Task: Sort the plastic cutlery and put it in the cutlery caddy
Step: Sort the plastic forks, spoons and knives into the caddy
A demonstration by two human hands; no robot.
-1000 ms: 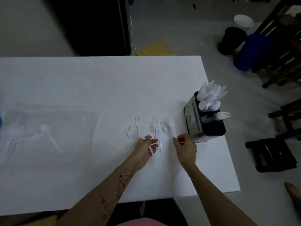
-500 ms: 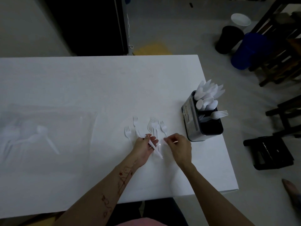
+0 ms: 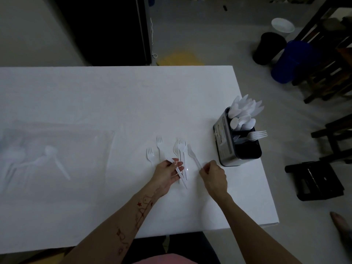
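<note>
caddy (image 3: 226, 147) stands near the right edge of the white table (image 3: 95, 96). pale label on its left wall, print too small to read. back compartment packed with spoons (image 3: 242, 119) and knives (image 3: 247, 105), ends up; front compartment holds a fork (image 3: 255, 135) leaning out to the right. loose forks (image 3: 159, 142) lie on the table left of the caddy. left hand (image 3: 167, 173) grips a white utensil (image 3: 177, 169) in curled fingers, handle pointing toward the person. right hand (image 3: 214, 173) pinches the handle of a knife (image 3: 192, 154), blade pointing away. clear plastic bag (image 3: 57, 149) at far left holds more cutlery, blurred. dark bins (image 3: 268, 47) on the floor.
</note>
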